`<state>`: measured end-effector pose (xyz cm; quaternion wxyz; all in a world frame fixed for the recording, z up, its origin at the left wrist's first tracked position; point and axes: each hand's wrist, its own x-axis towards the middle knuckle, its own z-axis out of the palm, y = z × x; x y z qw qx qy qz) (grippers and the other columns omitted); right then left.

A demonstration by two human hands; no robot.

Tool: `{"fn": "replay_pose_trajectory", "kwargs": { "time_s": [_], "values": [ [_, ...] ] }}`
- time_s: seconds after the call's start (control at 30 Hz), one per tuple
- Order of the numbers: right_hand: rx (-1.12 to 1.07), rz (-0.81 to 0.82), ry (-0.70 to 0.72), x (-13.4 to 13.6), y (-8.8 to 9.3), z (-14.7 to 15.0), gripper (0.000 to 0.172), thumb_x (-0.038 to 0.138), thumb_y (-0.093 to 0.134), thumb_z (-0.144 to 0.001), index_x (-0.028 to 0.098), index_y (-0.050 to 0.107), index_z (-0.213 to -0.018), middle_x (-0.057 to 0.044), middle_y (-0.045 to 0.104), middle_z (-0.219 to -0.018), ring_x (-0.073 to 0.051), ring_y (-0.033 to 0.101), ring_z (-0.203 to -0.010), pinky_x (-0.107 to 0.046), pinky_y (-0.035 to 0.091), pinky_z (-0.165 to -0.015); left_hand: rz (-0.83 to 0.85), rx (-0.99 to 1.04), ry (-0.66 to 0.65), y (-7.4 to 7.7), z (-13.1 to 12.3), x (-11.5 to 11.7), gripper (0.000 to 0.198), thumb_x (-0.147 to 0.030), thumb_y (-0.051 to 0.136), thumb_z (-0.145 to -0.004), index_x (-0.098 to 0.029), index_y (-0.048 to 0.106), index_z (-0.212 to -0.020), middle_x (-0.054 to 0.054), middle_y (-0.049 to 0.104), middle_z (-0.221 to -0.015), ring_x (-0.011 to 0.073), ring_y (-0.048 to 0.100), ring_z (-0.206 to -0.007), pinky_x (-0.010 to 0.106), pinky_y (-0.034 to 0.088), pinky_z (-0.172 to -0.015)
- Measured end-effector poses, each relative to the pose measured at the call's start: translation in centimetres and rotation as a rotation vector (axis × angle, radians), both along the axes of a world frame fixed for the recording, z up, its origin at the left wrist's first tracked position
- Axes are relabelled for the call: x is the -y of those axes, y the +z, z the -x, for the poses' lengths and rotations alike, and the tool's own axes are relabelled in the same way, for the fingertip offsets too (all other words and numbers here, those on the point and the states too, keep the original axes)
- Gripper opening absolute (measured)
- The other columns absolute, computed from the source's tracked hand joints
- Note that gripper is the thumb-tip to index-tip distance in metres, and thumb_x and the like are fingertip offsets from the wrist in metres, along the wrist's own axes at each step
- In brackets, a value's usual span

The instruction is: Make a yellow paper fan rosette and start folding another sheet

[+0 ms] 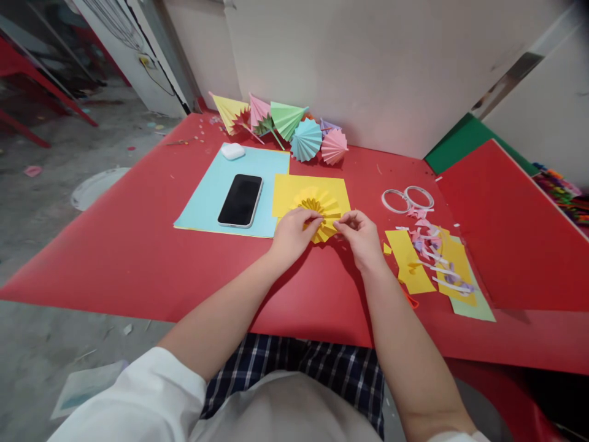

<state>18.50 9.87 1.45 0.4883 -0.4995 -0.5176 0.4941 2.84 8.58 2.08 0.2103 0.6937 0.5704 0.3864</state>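
Left hand (294, 234) and right hand (362, 238) pinch a pleated yellow rosette (328, 207) over a red tabletop (133, 248) (pale wall (368, 73) behind).

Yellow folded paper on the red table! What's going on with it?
A person's left hand and right hand have their fingertips on the round, pleated yellow paper, one on each side. A flat yellow sheet lies just behind it. A phone rests on blue paper, and colorful paper umbrellas sit at the back of the table.
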Motion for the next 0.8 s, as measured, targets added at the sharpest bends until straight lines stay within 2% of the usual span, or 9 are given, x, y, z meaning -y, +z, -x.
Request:
{"fn": "replay_pose_trajectory", "kwargs": {
  "time_s": [0.3, 0.57, 0.8],
  "values": [
    [0.014, -0.02, 0.027, 0.07, -0.08, 0.06, 0.022, 0.03, 0.068, -0.064, 0.021, 0.049, -0.07, 0.006, 0.049, -0.063, -0.009, 0.048, -0.058, -0.024, 0.041, -0.058, 0.043, 0.065, 0.021, 0.12, -0.15, -0.01, 0.014, -0.029, 0.052, -0.081, -0.02, 0.062, -0.079, 0.001, 0.063, -0.08, 0.0144, 0.057, -0.076, 0.028, 0.044, -0.071],
    [0.055, -0.076, 0.011, 0.16, 0.04, 0.09, 0.006, 0.025, 0.062, -0.068, 0.02, 0.061, -0.07, 0.001, 0.06, -0.072, -0.013, 0.056, -0.072, -0.03, 0.045, -0.073, 0.069, 0.059, 0.011, 0.2, -0.27, 0.06, 0.012, -0.029, 0.053, -0.079, -0.02, 0.062, -0.079, 0.001, 0.064, -0.081, 0.0144, 0.056, -0.077, 0.027, 0.044, -0.072],
    [0.012, -0.058, 0.01, 0.12, 0.0, 0.12, 0.013, 0.024, 0.065, -0.066, 0.023, 0.067, -0.079, 0.0, 0.066, -0.079, -0.013, 0.059, -0.076, -0.03, 0.047, -0.074, 0.062, 0.067, 0.008, 0.29, -0.29, 0.08, 0.012, -0.029, 0.053, -0.079, -0.02, 0.061, -0.08, 0.001, 0.063, -0.079, 0.014, 0.056, -0.076, 0.027, 0.044, -0.073]
  ]
}}
